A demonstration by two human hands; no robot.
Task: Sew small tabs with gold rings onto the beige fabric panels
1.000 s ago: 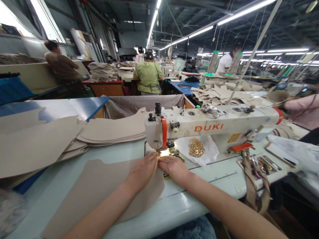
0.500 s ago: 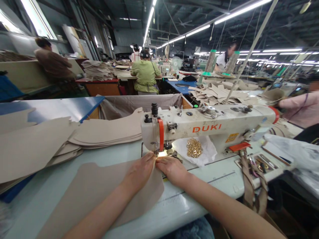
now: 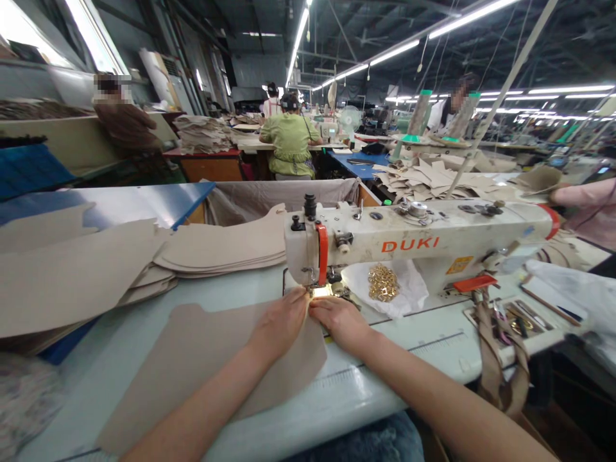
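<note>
While its right end runs up under the hands, the panel (image 3: 192, 353) lies on the table (image 3: 375, 391) from lower left to the centre of the frame, grey-brown, with a notched upper edge. The left hand (image 3: 279, 324) rests on it at the centre, fingers pressed together and pointing up toward the needle area. The right hand (image 3: 341, 321) comes in from the lower right, its fingers also together, their tips almost meeting the left ones at the panel's edge. Thumbs are hidden, so I cannot tell whether either hand pinches the cloth.

Just beyond the fingertips, a small light shines under the head of the sewing machine (image 3: 414, 240), which stretches from the centre to the right of the frame and reads DUKI in orange. Beneath its arm, gold rings (image 3: 384, 283) lie heaped on a white sheet (image 3: 411, 292). Right of that, a brown strap (image 3: 488, 366) hangs over the table edge, beside a tray (image 3: 546, 325) of small tools.

At left, a large pile (image 3: 72, 276) of similar pieces overlaps a second pile (image 3: 221, 250) reaching toward the machine. Behind them stands a cloth-lined bin (image 3: 279, 199). Upper centre, a person in green (image 3: 291, 141) sits facing away; a person in brown (image 3: 125, 125) sits upper left, and a pink sleeve (image 3: 587, 202) shows at the right edge.
</note>
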